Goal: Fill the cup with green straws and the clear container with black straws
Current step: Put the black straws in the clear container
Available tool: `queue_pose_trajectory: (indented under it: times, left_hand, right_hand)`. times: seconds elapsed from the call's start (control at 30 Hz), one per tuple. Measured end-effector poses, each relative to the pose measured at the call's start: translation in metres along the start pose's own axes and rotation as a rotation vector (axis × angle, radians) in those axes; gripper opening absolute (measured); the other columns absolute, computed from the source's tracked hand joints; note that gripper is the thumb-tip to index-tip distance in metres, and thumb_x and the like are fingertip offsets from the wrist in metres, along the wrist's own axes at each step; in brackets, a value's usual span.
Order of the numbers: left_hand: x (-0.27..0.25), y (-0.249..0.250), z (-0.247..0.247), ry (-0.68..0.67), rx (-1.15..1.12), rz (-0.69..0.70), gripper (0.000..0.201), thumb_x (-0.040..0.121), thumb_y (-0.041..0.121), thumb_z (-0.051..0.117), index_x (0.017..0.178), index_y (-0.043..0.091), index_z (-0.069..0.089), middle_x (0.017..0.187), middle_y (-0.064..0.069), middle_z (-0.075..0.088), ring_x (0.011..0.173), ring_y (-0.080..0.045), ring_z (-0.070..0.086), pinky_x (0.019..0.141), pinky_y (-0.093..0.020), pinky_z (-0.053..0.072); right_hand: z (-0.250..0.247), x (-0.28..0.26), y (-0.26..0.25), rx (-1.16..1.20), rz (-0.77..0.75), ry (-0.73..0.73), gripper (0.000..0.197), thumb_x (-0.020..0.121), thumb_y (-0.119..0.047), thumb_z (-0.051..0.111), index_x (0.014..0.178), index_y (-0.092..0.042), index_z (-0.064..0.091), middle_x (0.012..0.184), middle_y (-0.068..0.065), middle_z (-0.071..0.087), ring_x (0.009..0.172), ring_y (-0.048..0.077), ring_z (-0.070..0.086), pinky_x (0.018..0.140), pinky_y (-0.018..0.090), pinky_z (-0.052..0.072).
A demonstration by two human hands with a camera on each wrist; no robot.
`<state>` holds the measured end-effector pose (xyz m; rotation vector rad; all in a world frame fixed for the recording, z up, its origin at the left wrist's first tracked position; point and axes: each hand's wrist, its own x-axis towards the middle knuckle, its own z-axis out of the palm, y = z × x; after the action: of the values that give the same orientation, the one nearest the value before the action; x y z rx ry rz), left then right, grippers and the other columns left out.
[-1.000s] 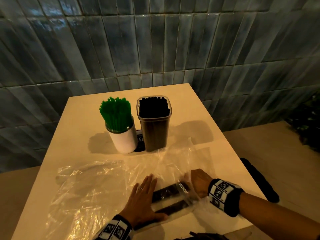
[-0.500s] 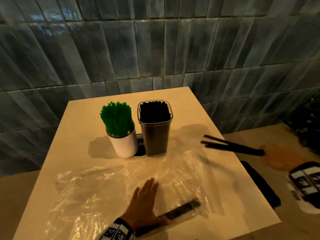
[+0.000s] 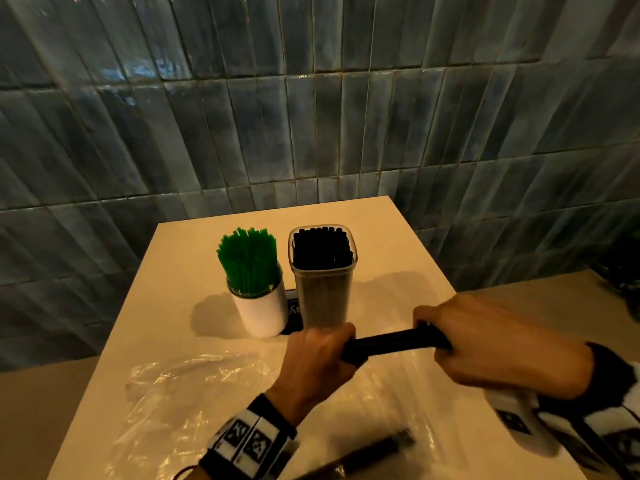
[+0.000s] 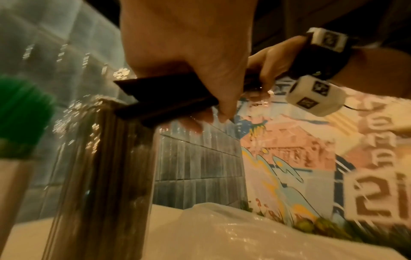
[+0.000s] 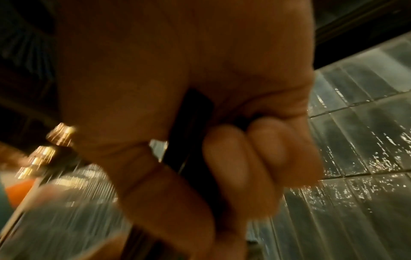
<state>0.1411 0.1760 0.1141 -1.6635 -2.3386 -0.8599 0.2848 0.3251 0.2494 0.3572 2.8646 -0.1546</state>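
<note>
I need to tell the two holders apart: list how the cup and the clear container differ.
The cup is white, round and opaque; the clear container is see-through, squarish and taller. The cup's green straws fan out well above its rim; the container's black straws end near its rim. Both stand upright, side by side, on the table.

The white cup of green straws and the clear container packed with black straws stand just beside each other mid-desk, a narrow gap between them. Both hands, the left hand and right hand, hold a black straw bundle crosswise just in front of the container. Bare desk lies open left, right and behind. Crumpled clear plastic wrap covers the near desk, with a second black bundle on it.
</note>
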Motion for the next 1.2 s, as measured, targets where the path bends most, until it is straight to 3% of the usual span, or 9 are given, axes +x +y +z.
queue_pose_trajectory:
  times: [0.1,0.2,0.3,0.4,0.5,0.67,0.8,1.0,1.2]
  left_hand:
    - [-0.002,-0.007,-0.002,0.016,-0.239,-0.208,0.021,0.077,0.046,0.060,0.078,0.027,0.070,0.062,0.011,0.064,0.054,-0.005,0.059,0.050,-0.020,0.050]
    - [0.007,0.001,-0.006,0.069,-0.525,-0.358,0.017,0.080,0.030,0.072,0.065,0.025,0.066,0.052,0.012,0.058,0.048,-0.004,0.052,0.049,-0.017,0.041]
    - [0.028,0.015,-0.010,0.031,-0.637,-0.384,0.028,0.076,0.033,0.072,0.056,0.019,0.059,0.047,0.014,0.053,0.045,-0.001,0.047,0.048,-0.022,0.039]
    - [0.047,0.025,-0.016,0.054,-0.853,-0.309,0.024,0.072,0.026,0.072,0.091,0.040,0.066,0.083,0.017,0.068,0.080,-0.003,0.066,0.071,-0.029,0.055]
    - [0.060,0.025,-0.036,0.092,-0.577,-0.251,0.026,0.072,0.036,0.070,0.094,0.039,0.059,0.080,0.013,0.063,0.071,-0.006,0.063,0.067,-0.025,0.051]
    - [0.089,-0.015,-0.054,-0.015,-0.023,-0.234,0.107,0.060,0.078,0.060,0.144,0.025,0.021,0.151,0.001,0.019,0.137,-0.016,0.019,0.115,-0.038,0.015]
    - [0.110,-0.041,-0.042,-0.269,0.234,-0.372,0.130,0.057,0.090,0.044,0.148,0.016,-0.012,0.155,-0.008,-0.020,0.142,-0.024,-0.021,0.113,-0.041,-0.015]
    - [0.108,-0.047,-0.017,-0.209,0.251,-0.400,0.108,0.073,0.079,0.046,0.149,0.014,0.008,0.158,-0.007,0.006,0.145,-0.025,0.002,0.115,-0.036,-0.002]
    - [0.092,-0.041,-0.001,0.036,0.307,-0.253,0.081,0.055,0.069,0.073,0.115,0.015,0.065,0.117,-0.005,0.065,0.110,-0.031,0.061,0.085,-0.042,0.052]
  right_hand:
    - [-0.022,0.009,0.009,0.446,-0.082,0.076,0.078,0.069,-0.041,0.078,0.128,-0.056,0.029,0.097,-0.027,0.061,0.089,-0.011,0.058,0.078,0.006,0.045]
    - [-0.025,0.026,0.009,1.128,-0.166,0.328,0.105,0.051,-0.033,0.082,0.136,-0.047,0.024,0.106,-0.018,0.068,0.100,-0.003,0.063,0.079,0.015,0.053]
    - [-0.007,0.049,-0.008,1.396,-0.273,0.167,0.090,0.052,-0.046,0.085,0.131,-0.035,0.042,0.114,-0.007,0.069,0.111,0.008,0.062,0.085,0.022,0.052]
    - [0.015,0.068,-0.032,1.278,-0.351,0.143,0.035,0.077,-0.040,0.070,0.100,-0.014,0.068,0.108,0.004,0.071,0.106,0.014,0.064,0.090,0.023,0.048]
    - [0.007,0.084,-0.034,1.474,-0.228,0.423,0.043,0.083,-0.047,0.058,0.058,-0.013,0.055,0.078,0.015,0.070,0.090,0.026,0.069,0.089,0.035,0.051]
    - [-0.036,0.105,-0.004,1.765,-0.226,0.792,0.040,0.085,-0.043,0.050,0.061,-0.012,0.044,0.060,0.003,0.065,0.076,0.023,0.070,0.083,0.038,0.055]
    - [-0.060,0.122,0.011,1.818,-0.219,0.945,0.038,0.090,-0.038,0.044,0.062,-0.011,0.045,0.061,0.001,0.067,0.081,0.023,0.071,0.081,0.036,0.056]
    - [-0.057,0.152,0.017,1.820,-0.229,0.935,0.038,0.082,-0.042,0.047,0.063,-0.009,0.048,0.067,0.004,0.070,0.088,0.025,0.071,0.079,0.034,0.056]
    - [-0.053,0.183,0.009,1.808,-0.276,0.790,0.034,0.081,-0.039,0.047,0.071,-0.006,0.050,0.068,0.005,0.071,0.080,0.023,0.071,0.076,0.032,0.057]
